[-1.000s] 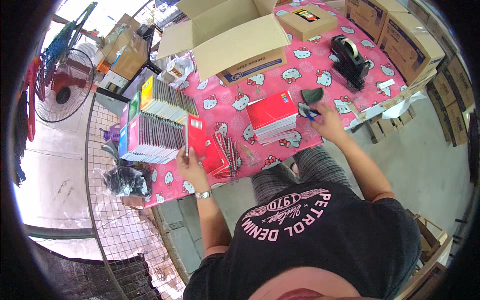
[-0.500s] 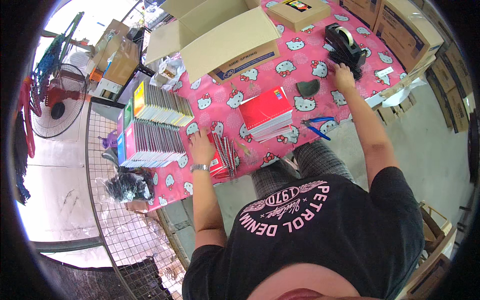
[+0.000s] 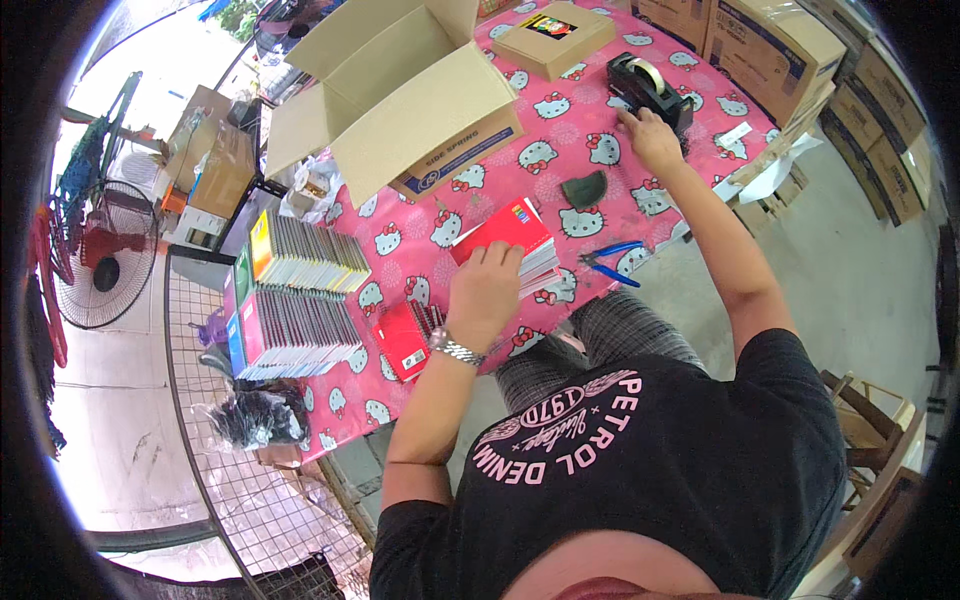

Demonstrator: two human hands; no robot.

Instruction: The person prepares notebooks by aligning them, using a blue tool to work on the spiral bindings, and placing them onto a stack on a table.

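Observation:
A stack of red-covered notebooks (image 3: 528, 232) lies near the middle of the table. My left hand (image 3: 487, 290), with a metal-banded watch at the wrist, rests over the stack's near left corner. Its fingers lie on the top cover and its thumb is hidden. Beside that wrist, several red notebooks with dark spiral bindings (image 3: 402, 340) lie overlapped. My right hand (image 3: 652, 142) reaches to the far right with fingers extended, beside a black tape dispenser (image 3: 650, 88). Dark bristly material shows partly behind this hand; whether the fingers touch it I cannot tell.
Blue-handled pliers (image 3: 612, 262) and a dark green curved piece (image 3: 584, 190) lie right of the stack. Rows of spiral notebooks (image 3: 300, 330) stand at left. An open carton (image 3: 430, 150) and a closed box (image 3: 553, 40) sit at the back; cartons (image 3: 770, 60) line the right.
My left hand has moved right, from the spiral-bound red notebooks onto the red stack. My right hand stays at the far right near the tape dispenser. The whole view has shifted slightly.

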